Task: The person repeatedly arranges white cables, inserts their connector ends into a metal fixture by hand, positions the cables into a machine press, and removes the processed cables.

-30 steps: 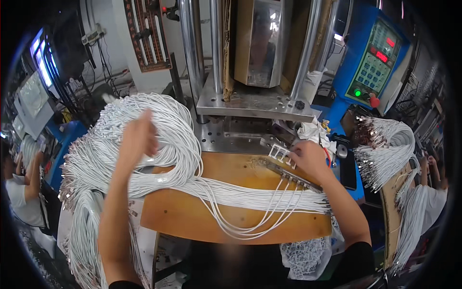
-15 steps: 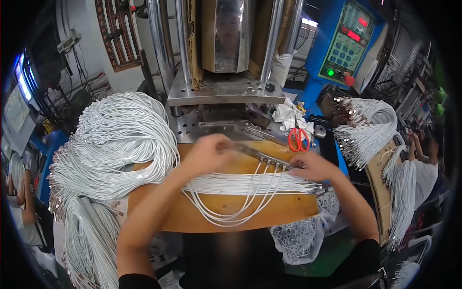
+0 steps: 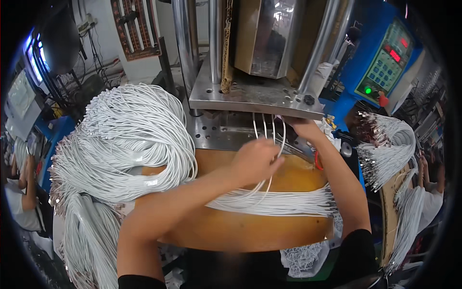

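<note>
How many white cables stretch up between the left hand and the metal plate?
4 white cables: one leftmost, two in the middle, one nearest the right hand. More may be hidden behind the left hand.

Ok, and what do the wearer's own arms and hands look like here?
Short black sleeves, with bare forearms below. The left hand and right hand are ungloved; no watch or bracelet shows. Rings can't be made out.
</note>
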Demonstrator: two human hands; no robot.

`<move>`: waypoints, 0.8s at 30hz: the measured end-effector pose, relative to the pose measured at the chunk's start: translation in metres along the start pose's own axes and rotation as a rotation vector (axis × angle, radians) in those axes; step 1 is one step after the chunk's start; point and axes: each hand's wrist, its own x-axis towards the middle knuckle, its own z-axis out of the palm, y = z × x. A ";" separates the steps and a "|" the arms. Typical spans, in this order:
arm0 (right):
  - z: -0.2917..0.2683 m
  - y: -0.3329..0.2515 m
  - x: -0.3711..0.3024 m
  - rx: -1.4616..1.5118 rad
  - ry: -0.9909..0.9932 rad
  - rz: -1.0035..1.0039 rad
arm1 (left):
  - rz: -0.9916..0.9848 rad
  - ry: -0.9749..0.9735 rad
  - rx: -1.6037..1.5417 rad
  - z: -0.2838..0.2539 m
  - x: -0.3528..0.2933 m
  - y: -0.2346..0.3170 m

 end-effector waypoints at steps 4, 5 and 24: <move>0.023 0.042 0.038 -0.590 -0.076 -0.141 | -0.073 -0.071 0.183 -0.018 0.024 -0.041; 0.026 0.045 0.040 -0.609 -0.101 -0.134 | -0.194 -0.121 0.146 -0.023 0.027 -0.044; 0.064 -0.025 0.017 -0.488 -0.152 -0.364 | -0.220 -0.042 0.547 -0.040 0.024 -0.092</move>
